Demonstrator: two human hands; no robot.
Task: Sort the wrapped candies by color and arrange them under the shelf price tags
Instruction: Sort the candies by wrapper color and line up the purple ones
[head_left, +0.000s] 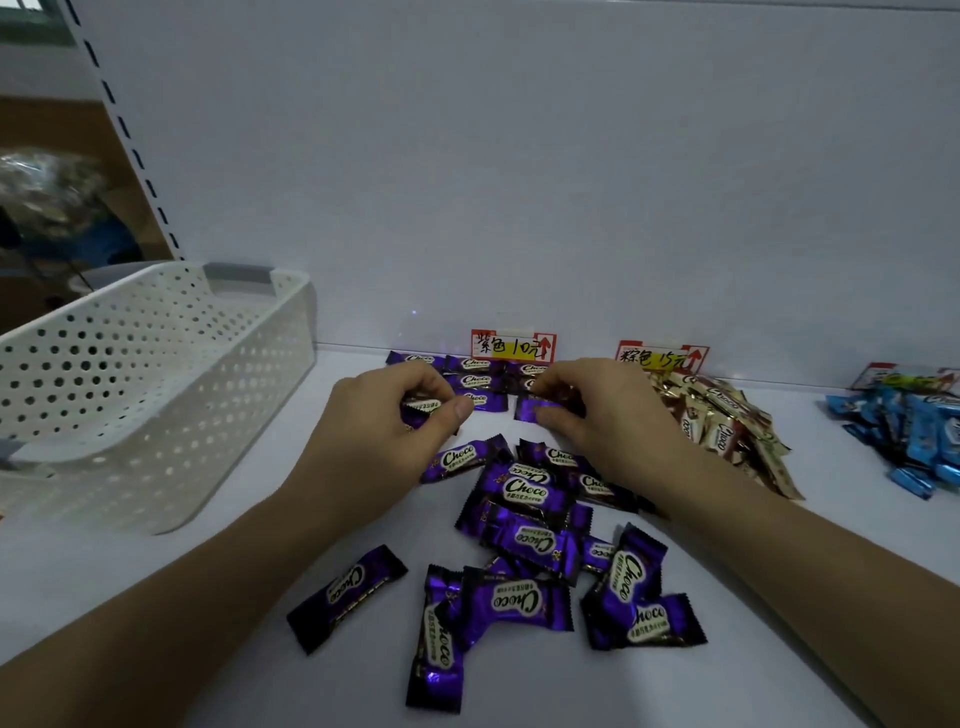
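Now, left hand (384, 431): fingers curled round a purple candy (423, 408), thumb closing on it from the front.
Right hand (608, 415): thumb and fingers pinch a second purple candy (537, 410), whose long axis runs left to right.
Hands together or apart: apart, side by side, each clamped on its own candy.
Neat rows (475, 379): purple candies laid flat just beyond both hands, under the purple tag (511, 345), long axes left to right.
Loose heap (524, 499): unsorted purple candies at all angles on the shelf (156, 597), nearer the person than the hands, between the forearms.
Coming move, as a judgement: each held candy sets down at the front of the rows, long axis matching; the left hand is nearer the left end, the right hand nearer the right.
Brown-and-gold heap (722, 421): just right of the right hand, under a second tag (660, 356).
Blue heap (914, 436): far right.
Basket (156, 374): white, perforated, left of the left hand.
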